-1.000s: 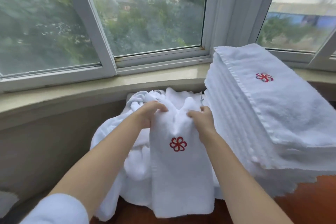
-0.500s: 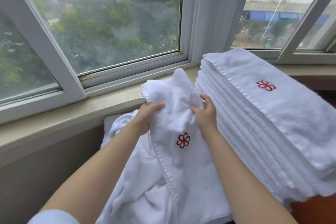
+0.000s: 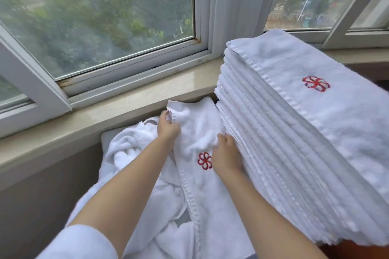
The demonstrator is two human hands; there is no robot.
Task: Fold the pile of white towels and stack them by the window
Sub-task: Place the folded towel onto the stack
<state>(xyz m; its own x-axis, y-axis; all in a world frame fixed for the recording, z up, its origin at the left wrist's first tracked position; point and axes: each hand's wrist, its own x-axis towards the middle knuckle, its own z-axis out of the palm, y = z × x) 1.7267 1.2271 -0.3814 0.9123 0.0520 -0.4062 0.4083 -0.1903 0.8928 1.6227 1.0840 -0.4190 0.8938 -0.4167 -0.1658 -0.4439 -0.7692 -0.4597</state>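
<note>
Under the windowsill lay a rumpled pile of towels. The left hand pinched the upper corner of one towel with a red flower mark. The right hand gripped a bunch of the same towel, just beside the tall folded stack against the window.

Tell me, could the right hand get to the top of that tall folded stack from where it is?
Probably yes: the right hand grips the towel right beside the folded stack, and nothing lies over its top.
</note>
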